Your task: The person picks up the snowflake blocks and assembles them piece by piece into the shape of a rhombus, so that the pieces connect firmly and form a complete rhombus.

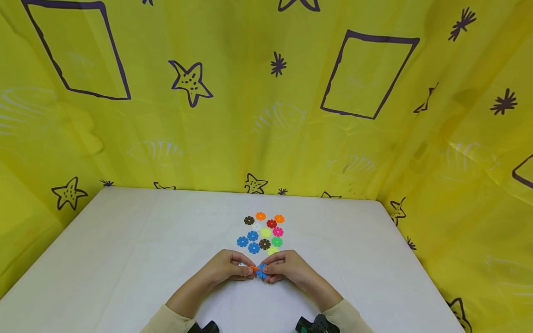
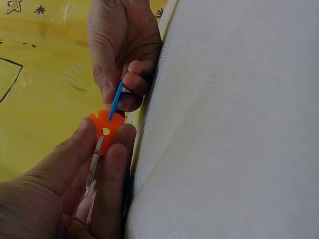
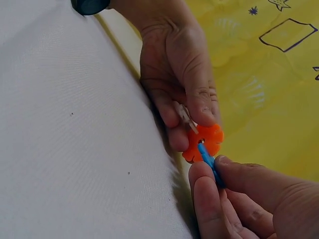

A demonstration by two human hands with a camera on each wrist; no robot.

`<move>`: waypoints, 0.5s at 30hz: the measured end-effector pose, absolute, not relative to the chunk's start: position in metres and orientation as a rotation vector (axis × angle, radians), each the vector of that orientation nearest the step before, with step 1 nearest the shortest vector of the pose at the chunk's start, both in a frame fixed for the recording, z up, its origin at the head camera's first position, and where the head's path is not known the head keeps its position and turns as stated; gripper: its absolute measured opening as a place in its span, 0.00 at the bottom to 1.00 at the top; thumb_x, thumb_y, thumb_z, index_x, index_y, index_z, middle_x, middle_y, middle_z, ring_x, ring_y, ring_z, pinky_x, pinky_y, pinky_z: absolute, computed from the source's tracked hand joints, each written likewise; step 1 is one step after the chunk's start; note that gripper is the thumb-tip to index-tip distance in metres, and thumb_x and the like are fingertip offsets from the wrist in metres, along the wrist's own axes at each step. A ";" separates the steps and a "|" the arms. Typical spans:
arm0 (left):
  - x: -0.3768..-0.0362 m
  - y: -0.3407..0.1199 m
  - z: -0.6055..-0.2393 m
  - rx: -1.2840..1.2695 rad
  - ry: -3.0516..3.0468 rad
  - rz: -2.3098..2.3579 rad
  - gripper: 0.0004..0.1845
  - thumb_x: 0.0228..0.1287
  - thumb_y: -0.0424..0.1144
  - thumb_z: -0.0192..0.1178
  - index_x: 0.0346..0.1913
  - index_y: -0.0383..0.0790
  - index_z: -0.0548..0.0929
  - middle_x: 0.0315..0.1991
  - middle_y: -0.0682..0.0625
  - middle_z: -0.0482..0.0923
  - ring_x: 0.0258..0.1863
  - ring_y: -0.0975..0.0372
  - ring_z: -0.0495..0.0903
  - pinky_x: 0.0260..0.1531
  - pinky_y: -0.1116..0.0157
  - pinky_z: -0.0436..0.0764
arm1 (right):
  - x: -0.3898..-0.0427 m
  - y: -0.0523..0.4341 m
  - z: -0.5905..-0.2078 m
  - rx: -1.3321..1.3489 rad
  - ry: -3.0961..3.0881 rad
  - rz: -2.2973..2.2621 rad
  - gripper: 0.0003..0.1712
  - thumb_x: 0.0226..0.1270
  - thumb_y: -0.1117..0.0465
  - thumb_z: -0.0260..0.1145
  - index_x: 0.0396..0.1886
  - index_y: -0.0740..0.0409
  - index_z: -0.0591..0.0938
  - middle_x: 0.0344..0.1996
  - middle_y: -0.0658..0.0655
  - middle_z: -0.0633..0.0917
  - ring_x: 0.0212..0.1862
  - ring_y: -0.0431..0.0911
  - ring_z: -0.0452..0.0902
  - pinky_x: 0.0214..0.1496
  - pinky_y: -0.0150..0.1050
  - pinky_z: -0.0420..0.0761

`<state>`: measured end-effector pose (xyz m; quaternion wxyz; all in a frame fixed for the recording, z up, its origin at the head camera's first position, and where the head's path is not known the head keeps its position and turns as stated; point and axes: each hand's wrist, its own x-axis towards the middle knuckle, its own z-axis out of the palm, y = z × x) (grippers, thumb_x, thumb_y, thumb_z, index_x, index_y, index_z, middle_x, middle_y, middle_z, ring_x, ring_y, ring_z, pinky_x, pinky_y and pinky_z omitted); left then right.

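Note:
My left hand [image 1: 232,267] pinches an orange notched disc [image 2: 114,121] between thumb and fingers. A whitish disc [image 2: 93,169] is slotted edge-on into the orange one and sits inside the left hand's grip. From the other side my right hand [image 1: 284,267] pinches a blue notched disc [image 3: 213,169] by its edge. In both wrist views the blue disc's rim meets the orange disc at a notch, the two standing crosswise. Both hands are held close together low over the near side of the white table [image 1: 137,249].
Beyond the hands lie several loose notched discs, among them blue [image 1: 242,241], brown [image 1: 249,220], red [image 1: 271,224], pink [image 1: 277,231], green [image 1: 276,241] and orange [image 1: 260,216] ones. A yellow patterned curtain [image 1: 233,125] hangs behind the table and along its sides.

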<state>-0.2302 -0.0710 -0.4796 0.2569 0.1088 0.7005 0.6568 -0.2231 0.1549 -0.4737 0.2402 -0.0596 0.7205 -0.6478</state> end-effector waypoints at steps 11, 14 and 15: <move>-0.230 -0.071 -0.479 0.270 1.867 1.805 0.10 0.60 0.28 0.67 0.43 0.24 0.85 0.34 0.39 0.88 0.35 0.57 0.88 0.38 0.64 0.87 | -0.225 0.157 -0.475 -0.163 1.938 -1.790 0.13 0.63 0.68 0.68 0.44 0.75 0.82 0.27 0.57 0.88 0.26 0.40 0.84 0.32 0.32 0.85; -0.230 -0.072 -0.479 0.260 1.865 1.807 0.10 0.61 0.28 0.67 0.43 0.24 0.85 0.34 0.39 0.88 0.35 0.57 0.88 0.38 0.65 0.87 | -0.225 0.158 -0.476 -0.157 1.929 -1.786 0.13 0.63 0.68 0.69 0.43 0.74 0.82 0.27 0.56 0.88 0.26 0.40 0.84 0.32 0.32 0.85; -0.230 -0.072 -0.480 0.254 1.868 1.809 0.10 0.61 0.28 0.67 0.43 0.24 0.85 0.34 0.39 0.88 0.35 0.57 0.88 0.38 0.65 0.87 | -0.225 0.158 -0.475 -0.151 1.927 -1.782 0.13 0.63 0.68 0.69 0.43 0.74 0.82 0.27 0.56 0.88 0.26 0.40 0.84 0.32 0.32 0.85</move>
